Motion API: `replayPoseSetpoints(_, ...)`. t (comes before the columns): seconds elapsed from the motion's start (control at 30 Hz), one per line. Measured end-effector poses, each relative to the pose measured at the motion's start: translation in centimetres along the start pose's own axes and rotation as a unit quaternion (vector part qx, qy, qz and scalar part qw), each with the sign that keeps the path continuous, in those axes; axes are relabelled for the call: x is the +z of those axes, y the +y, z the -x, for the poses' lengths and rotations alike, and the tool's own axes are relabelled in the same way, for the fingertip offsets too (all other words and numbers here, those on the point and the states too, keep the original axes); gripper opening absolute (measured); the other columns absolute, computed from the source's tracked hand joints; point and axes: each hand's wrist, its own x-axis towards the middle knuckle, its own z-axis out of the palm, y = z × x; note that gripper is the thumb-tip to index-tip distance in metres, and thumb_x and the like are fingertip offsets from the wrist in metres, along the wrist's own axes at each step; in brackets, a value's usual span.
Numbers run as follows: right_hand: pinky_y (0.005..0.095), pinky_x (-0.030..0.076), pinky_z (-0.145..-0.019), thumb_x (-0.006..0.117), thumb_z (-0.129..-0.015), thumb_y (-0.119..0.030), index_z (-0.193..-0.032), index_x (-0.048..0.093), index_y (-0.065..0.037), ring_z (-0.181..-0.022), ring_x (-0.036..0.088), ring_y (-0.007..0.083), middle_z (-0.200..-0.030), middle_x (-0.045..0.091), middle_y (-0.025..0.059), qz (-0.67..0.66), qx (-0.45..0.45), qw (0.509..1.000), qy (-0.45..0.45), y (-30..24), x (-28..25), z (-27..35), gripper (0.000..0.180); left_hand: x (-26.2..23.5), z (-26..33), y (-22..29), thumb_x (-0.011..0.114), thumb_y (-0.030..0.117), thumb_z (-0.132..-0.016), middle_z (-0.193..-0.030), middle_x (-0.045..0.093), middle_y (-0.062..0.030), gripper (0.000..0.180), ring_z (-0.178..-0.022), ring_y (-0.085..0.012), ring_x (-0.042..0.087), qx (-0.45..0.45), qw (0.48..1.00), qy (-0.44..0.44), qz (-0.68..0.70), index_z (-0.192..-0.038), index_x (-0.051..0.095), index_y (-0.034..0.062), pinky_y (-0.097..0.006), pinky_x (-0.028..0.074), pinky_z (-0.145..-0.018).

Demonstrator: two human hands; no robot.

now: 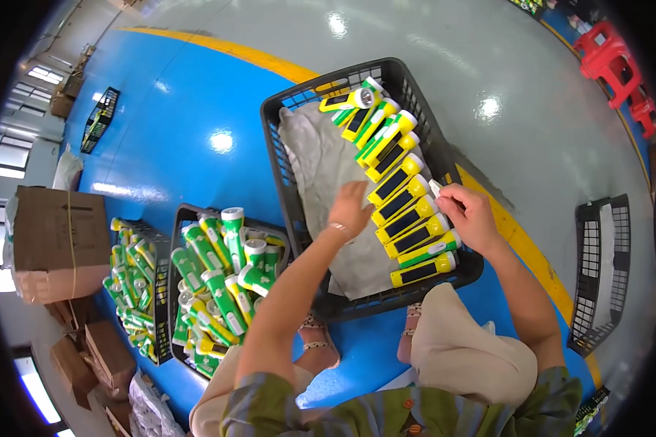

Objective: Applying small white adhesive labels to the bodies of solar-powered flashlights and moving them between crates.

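Note:
A large black plastic crate [453, 138] stands in front of me with a grey cloth [306, 146] lining it. Along its right half runs a row of yellow and green flashlights [408, 226], each with a dark panel or a coloured side facing up. One flashlight [346, 100] lies crosswise at the far end. My left hand [351, 213] hovers over the cloth beside the flashlights' tail ends, fingers loosely apart and holding nothing I can see. At the lens ends, my right hand [468, 217] pinches a small white piece [435, 188], too small to identify.
Two black crates heaped with green, white and yellow flashlights, a nearer one [173, 291] and a farther one [169, 320], stand at my left. Cardboard boxes [58, 237] are stacked beyond them. An upright black crate [583, 291] is at right; red stools [608, 62] stand far right.

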Motion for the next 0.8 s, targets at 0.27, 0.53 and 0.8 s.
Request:
replayPoseSetpoints(0.27, 0.0257, 0.038, -0.051, 0.062, -0.081, -0.006, -0.084, 0.058, -0.001, -0.054, 0.046, 0.0129, -0.066, 0.055, 0.0087, 0.015, 0.059, 0.998, 0.01, 2.6, -1.0, 1.9, 0.008, 6.4, -5.1, 2.3, 0.076, 0.034, -0.064, -0.117, 0.051, -0.0167, 0.069, -0.109, -0.0355, 0.048, -0.213, 0.961, -0.146, -0.097, -0.12, 0.049, 0.0042, -0.04, 0.042, -0.091)
replayPoseSetpoints(0.53, 0.027, 0.042, -0.053, 0.065, -0.079, -0.008, -0.085, 0.059, -0.001, -0.057, 0.053, 0.0188, -0.072, 0.06, 0.0101, -0.025, 0.026, 0.999, 0.004, 2.1, 0.0, 2.2, 0.011, 2.8, 0.9, -4.5, 0.076, 0.027, -0.064, -0.094, 0.064, -0.0165, 0.049, -0.085, -0.0307, 0.062, -0.261, 0.938, -0.184, 0.137, -0.1, 0.059, -0.0011, -0.039, 0.049, -0.078)
replayPoseSetpoints(0.8, 0.0336, 0.044, -0.057, 0.061, -0.083, -0.01, -0.086, 0.058, -0.003, -0.064, 0.057, 0.0271, -0.073, 0.058, 0.0133, -0.066, -0.04, 0.993, -0.09, 0.0, 0.7, 2.0, 0.008, -4.3, 4.4, 7.6, 0.058, 0.015, -0.081, -0.105, 0.058, -0.0164, 0.049, -0.088, -0.0283, 0.062, -0.208, 0.615, -0.121, 0.751, -0.123, 0.037, 0.0003, -0.042, 0.051, -0.078)
